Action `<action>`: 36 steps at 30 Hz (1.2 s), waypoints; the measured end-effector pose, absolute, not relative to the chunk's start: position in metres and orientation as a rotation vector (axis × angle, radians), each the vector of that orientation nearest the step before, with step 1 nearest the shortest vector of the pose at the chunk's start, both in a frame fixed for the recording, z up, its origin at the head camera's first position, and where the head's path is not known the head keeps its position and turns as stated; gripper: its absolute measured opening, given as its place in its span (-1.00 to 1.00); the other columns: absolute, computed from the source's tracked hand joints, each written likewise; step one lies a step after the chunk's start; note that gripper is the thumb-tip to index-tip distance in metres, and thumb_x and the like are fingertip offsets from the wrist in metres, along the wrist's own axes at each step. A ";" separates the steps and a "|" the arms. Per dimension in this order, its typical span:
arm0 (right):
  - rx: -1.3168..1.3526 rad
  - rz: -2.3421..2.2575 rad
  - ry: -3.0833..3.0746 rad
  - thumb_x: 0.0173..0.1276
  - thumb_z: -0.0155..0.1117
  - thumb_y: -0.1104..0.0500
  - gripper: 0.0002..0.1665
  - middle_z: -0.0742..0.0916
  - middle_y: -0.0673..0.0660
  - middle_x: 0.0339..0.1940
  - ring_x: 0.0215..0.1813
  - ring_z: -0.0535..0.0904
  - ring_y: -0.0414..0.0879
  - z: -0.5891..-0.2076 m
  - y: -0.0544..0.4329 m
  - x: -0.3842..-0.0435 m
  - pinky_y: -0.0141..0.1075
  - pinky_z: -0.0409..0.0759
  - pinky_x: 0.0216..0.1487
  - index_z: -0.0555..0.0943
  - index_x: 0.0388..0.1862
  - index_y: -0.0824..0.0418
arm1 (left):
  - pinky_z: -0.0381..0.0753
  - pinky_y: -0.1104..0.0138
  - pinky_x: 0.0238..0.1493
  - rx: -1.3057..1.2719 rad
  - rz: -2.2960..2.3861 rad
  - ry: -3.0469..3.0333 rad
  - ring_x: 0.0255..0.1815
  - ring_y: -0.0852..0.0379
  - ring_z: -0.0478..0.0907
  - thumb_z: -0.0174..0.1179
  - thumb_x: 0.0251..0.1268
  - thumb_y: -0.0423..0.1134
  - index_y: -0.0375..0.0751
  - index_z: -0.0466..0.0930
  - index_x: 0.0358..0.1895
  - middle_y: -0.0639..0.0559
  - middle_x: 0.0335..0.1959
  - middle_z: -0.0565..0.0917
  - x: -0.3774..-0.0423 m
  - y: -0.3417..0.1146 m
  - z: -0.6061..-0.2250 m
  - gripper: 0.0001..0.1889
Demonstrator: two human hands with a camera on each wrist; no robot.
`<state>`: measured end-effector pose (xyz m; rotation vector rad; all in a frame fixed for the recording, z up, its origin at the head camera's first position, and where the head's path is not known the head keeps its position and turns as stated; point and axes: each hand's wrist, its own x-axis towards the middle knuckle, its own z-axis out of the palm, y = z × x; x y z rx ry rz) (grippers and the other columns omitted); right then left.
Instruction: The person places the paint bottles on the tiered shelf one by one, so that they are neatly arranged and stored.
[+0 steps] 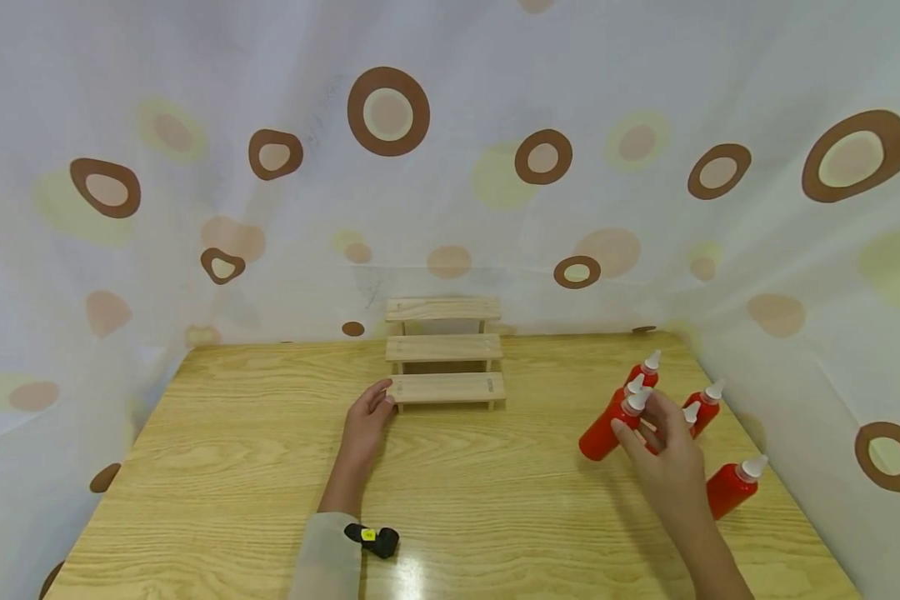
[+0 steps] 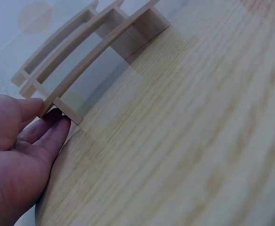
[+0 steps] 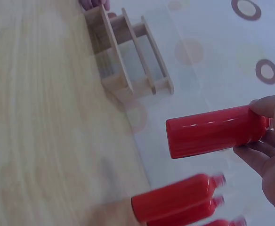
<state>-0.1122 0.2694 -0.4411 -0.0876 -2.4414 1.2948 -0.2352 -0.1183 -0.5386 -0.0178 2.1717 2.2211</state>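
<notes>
A three-tier wooden step shelf (image 1: pixel 444 388) stands against the patterned backdrop in the head view. My left hand (image 1: pixel 366 427) pinches the left end of its lowest board; in the left wrist view the thumb lies at the board's end and the fingers reach beneath it. My right hand (image 1: pixel 675 471) grips a red squeeze bottle (image 1: pixel 602 433) with a white pointed cap near its top, thumb and fingers around the shoulder. The right wrist view shows this bottle (image 3: pixel 208 133) tilted and raised off the table.
Several more red bottles stand at the right of the table, one red bottle (image 1: pixel 731 492) nearer the front and another (image 1: pixel 705 412) farther back. The wood-grain table (image 1: pixel 465 500) meets a dotted cloth backdrop (image 1: pixel 450 208) at the back and sides.
</notes>
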 end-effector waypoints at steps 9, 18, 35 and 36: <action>0.099 1.459 -2.424 0.45 0.33 0.05 -0.18 0.53 0.25 0.37 0.38 0.48 0.15 -0.424 0.238 -0.144 -0.68 0.41 0.18 0.20 0.54 0.23 | 0.34 0.03 0.50 -0.026 2.216 2.184 0.59 -0.12 0.15 0.01 0.61 -0.25 -0.14 0.41 0.43 -0.21 0.53 0.29 -0.235 -0.121 -0.540 -0.58; 0.255 1.537 -2.380 0.45 0.33 0.08 -0.21 0.55 0.21 0.37 0.40 0.48 0.10 -0.411 0.213 -0.180 -0.47 0.48 0.28 0.23 0.54 0.21 | 0.29 0.01 0.52 -0.032 2.216 2.174 0.59 -0.11 0.15 0.02 0.61 -0.22 -0.10 0.42 0.43 -0.19 0.52 0.30 -0.237 -0.122 -0.542 -0.58; 0.497 1.490 -2.352 0.45 0.32 0.18 -0.48 0.49 0.23 0.34 0.35 0.54 0.14 -0.383 0.170 -0.262 0.04 0.54 0.32 0.39 0.29 0.24 | 0.33 -0.02 0.49 -0.049 2.243 2.188 0.57 -0.17 0.19 0.04 0.59 -0.27 -0.18 0.44 0.42 -0.29 0.49 0.35 -0.238 -0.118 -0.541 -0.58; 0.499 1.505 -2.352 0.45 0.32 0.18 -0.49 0.49 0.23 0.35 0.35 0.53 0.14 -0.383 0.168 -0.268 0.03 0.54 0.33 0.39 0.29 0.23 | 0.34 -0.01 0.49 -0.049 2.247 2.183 0.56 -0.17 0.20 0.05 0.58 -0.26 -0.19 0.44 0.41 -0.29 0.48 0.35 -0.238 -0.118 -0.541 -0.58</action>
